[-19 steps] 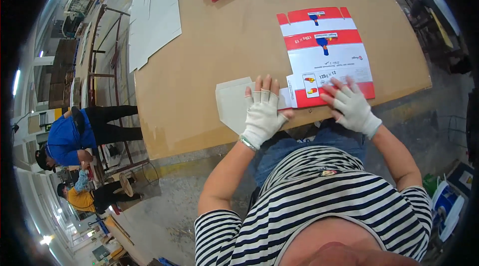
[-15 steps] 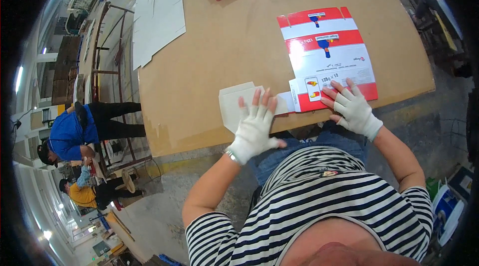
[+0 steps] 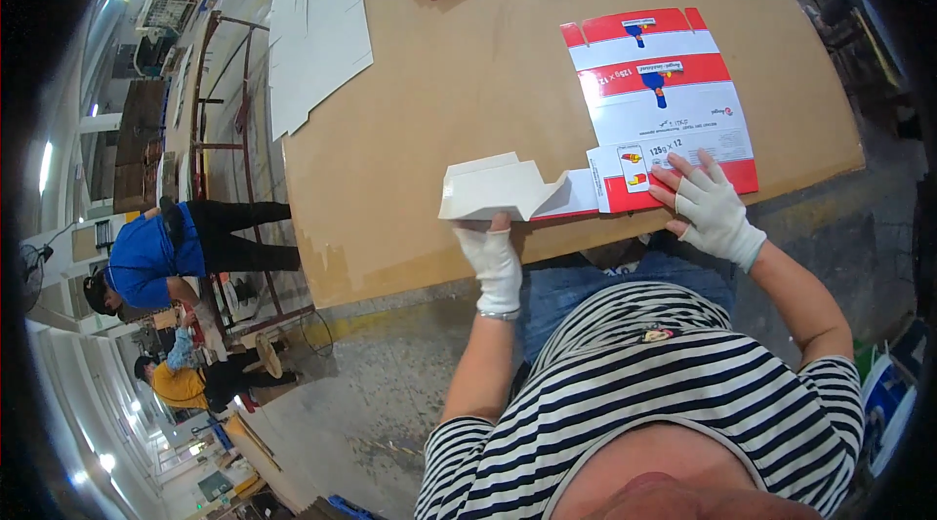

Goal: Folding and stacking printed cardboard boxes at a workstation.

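The left hand (image 3: 490,253) pinched the flap (image 3: 500,188); the right hand (image 3: 715,215) lay spread on the box (image 3: 632,114). Uneven pull could have creased it.

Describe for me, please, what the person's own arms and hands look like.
The left hand and the right hand wear white gloves that leave fingertips bare where these show. A narrow, shiny band circles the left wrist. The forearms are uncovered, below short sleeves with dark and white stripes.
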A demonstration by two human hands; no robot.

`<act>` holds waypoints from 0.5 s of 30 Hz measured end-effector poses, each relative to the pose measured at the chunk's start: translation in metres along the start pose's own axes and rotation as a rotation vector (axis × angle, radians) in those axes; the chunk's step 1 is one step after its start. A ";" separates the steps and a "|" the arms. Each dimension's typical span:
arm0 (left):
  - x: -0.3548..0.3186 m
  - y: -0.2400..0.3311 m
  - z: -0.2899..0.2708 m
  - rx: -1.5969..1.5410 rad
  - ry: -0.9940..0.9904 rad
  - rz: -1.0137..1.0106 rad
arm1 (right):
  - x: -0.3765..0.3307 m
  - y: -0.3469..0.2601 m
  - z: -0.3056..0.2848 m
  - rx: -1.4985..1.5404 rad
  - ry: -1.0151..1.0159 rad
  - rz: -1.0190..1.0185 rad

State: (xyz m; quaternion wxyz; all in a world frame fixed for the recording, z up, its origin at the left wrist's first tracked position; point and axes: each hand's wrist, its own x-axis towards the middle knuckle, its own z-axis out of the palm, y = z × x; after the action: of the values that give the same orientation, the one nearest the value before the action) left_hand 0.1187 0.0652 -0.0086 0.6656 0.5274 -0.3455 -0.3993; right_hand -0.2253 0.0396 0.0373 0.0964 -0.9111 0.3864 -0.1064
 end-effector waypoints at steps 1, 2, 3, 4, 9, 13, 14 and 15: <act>0.001 0.001 0.014 -0.090 0.002 -0.059 | -0.001 0.001 0.000 0.004 -0.008 -0.001; 0.004 0.002 0.022 -0.093 -0.010 -0.060 | -0.003 0.000 0.000 0.000 -0.004 0.009; 0.007 0.004 0.028 0.074 -0.006 -0.071 | -0.002 0.001 -0.002 -0.014 -0.003 -0.003; 0.009 0.006 0.033 0.241 -0.002 -0.080 | -0.002 0.001 -0.003 -0.028 -0.002 -0.015; 0.016 0.008 0.040 0.763 -0.557 0.737 | 0.000 0.001 -0.001 -0.169 0.051 -0.053; 0.011 0.017 0.039 1.145 -0.887 0.778 | 0.002 -0.006 0.000 -0.192 0.103 -0.069; 0.007 0.021 0.042 1.122 -0.911 0.718 | 0.000 -0.005 0.003 -0.193 0.094 -0.081; 0.006 0.028 0.045 1.105 -0.929 0.658 | 0.002 -0.005 0.002 -0.175 0.080 -0.073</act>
State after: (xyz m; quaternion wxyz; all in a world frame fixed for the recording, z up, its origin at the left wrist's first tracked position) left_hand 0.0865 0.0446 0.0282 0.1790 0.4318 -0.8741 -0.1320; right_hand -0.2198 0.0414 0.0370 -0.0029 -0.9244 0.3645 -0.1121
